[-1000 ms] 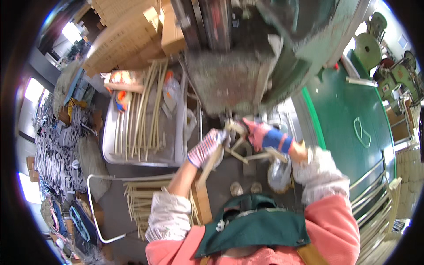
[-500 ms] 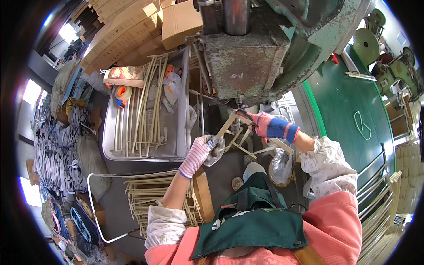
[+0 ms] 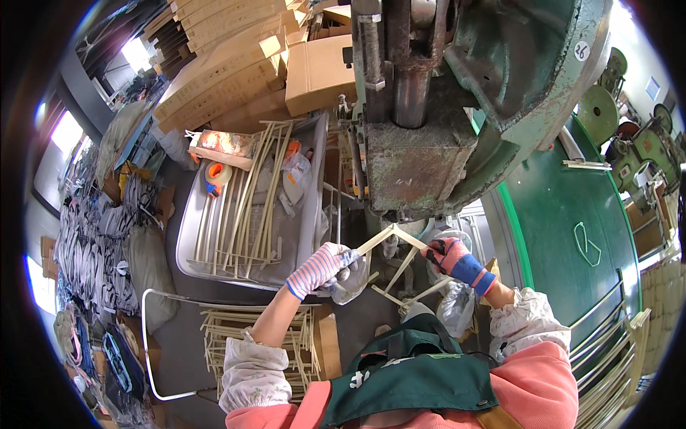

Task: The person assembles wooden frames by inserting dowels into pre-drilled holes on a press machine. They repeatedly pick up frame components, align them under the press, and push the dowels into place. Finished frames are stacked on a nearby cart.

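A cream-coloured angled frame of thin flat bars (image 3: 409, 239) is between my hands, its peak pointing up just under the head of a worn green press (image 3: 414, 171). My left hand (image 3: 321, 269), in a striped glove, is closed around the frame's left bar. Farther right, my right hand (image 3: 455, 262), in a pink and blue glove, grips the right bar near its upper part. More thin bars hang below the peak between the hands. The fingertips of both hands are partly hidden.
A grey tray (image 3: 187, 247) at the left holds long cream strips, a tape roll (image 3: 218, 174) and plastic bags. Below it lies a pile of cream frames (image 3: 257, 343). Cardboard boxes (image 3: 319, 71) stand behind. A green table (image 3: 550, 222) is at the right.
My right hand has left the frame's peak beneath the press and now grips the right bar, lower and farther right. My left hand keeps its hold. The view has tilted upward.
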